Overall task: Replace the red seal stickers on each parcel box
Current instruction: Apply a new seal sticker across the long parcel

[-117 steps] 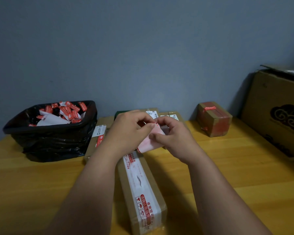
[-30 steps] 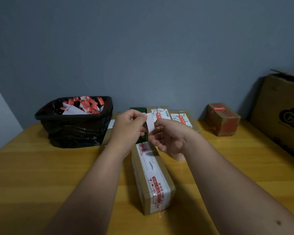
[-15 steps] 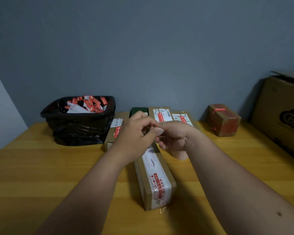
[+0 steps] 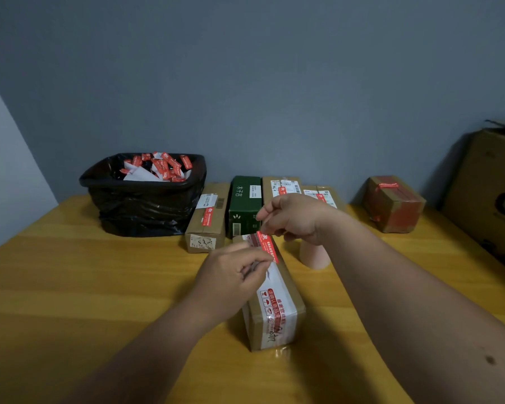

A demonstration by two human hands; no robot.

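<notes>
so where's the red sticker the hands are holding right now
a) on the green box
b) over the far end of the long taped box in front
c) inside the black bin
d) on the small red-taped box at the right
b: the red sticker is stretched between the left hand and the right hand, just over the far end of the long taped box, well clear of the black bin.
</notes>
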